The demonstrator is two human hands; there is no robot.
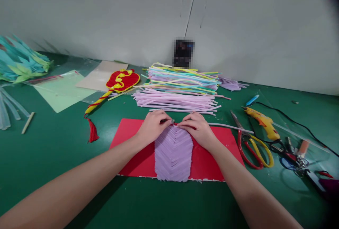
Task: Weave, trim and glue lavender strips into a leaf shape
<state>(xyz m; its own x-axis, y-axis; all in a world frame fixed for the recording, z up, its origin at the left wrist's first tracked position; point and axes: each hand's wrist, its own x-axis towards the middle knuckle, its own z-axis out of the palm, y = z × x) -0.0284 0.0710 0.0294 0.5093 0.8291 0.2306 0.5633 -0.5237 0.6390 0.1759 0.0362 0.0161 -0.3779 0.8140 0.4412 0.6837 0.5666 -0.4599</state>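
Observation:
A red card (pixel 212 158) lies on the green table (pixel 58 144) in front of me. On it sits a lilac panel of pipe cleaners (pixel 173 153) laid in a herringbone pattern. My left hand (pixel 153 125) is curled at the panel's top left corner, fingers pressed on a lilac pipe cleaner. My right hand (pixel 197 127) is curled at the top right, fingers pressing the same top row. The fingertips of both hands almost meet at the panel's peak.
A stack of lilac and pastel pipe cleaners (pixel 180 91) lies behind the card. A red and yellow ornament with tassel (pixel 116 86) is at left. Scissors (pixel 251 144), a yellow glue gun (pixel 262 121) and small tools (pixel 293 154) lie at right. Teal paper leaves (pixel 18 61) sit far left.

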